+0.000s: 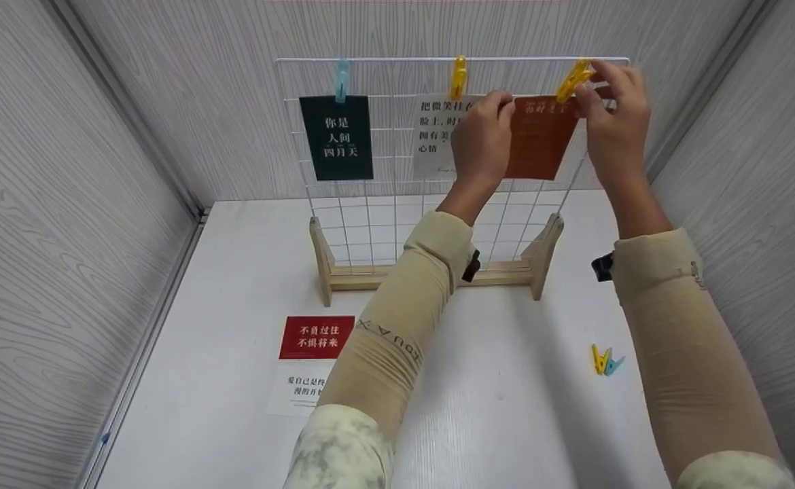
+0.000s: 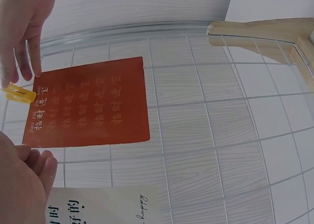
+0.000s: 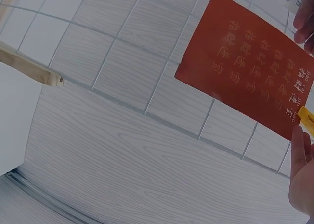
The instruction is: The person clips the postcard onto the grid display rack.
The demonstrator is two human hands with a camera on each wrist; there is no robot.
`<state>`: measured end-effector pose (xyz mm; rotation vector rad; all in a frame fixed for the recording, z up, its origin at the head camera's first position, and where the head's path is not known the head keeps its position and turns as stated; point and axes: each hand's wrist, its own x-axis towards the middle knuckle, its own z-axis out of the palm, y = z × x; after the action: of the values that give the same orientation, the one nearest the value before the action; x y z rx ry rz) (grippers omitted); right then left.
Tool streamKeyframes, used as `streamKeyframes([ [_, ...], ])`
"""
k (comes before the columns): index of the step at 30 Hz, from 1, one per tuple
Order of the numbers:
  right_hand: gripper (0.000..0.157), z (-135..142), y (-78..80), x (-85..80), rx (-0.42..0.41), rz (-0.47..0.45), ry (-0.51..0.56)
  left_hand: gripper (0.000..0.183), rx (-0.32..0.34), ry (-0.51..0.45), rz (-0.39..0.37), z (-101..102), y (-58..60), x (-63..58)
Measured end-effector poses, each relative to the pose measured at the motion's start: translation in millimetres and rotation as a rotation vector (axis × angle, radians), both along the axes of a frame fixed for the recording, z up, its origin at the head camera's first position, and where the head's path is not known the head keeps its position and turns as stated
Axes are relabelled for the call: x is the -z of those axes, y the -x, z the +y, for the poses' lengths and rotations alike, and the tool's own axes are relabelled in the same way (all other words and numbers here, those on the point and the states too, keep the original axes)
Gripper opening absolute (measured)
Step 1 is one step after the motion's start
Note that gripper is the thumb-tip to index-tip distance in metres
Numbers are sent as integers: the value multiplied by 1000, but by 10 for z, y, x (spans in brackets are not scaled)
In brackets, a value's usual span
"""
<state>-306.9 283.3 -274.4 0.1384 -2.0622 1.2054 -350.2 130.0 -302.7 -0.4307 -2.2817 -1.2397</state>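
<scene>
High up, the head view looks forward and down over the whole grid (image 1: 392,129); in close, both wrist views, tipped sideways, share the rust card (image 2: 88,103)!

Left arm (image 1: 397,319) reaches forward and up, slanting right; right arm (image 1: 683,353) reaches forward and up, leaning left. Both sleeved; left wrist (image 1: 462,202) and right wrist (image 1: 642,212) bare. Left hand (image 1: 481,142) curled in a pinch. Right hand (image 1: 618,115) slightly higher, fingers bent, also pinching. Hands apart.

A white table (image 1: 479,407) bears a rack (image 1: 363,280), cards (image 1: 317,337) and clips (image 1: 599,360) (two).
</scene>
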Motion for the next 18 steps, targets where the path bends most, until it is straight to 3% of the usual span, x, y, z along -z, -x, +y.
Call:
streamKeyframes([
  [11, 38, 209, 2, 224, 32, -8, 15, 26, 57, -68, 28, -69, -53, 78],
  [18, 36, 279, -170, 459, -24, 19, 82, 26, 105, -88, -3, -191, -197, 247],
])
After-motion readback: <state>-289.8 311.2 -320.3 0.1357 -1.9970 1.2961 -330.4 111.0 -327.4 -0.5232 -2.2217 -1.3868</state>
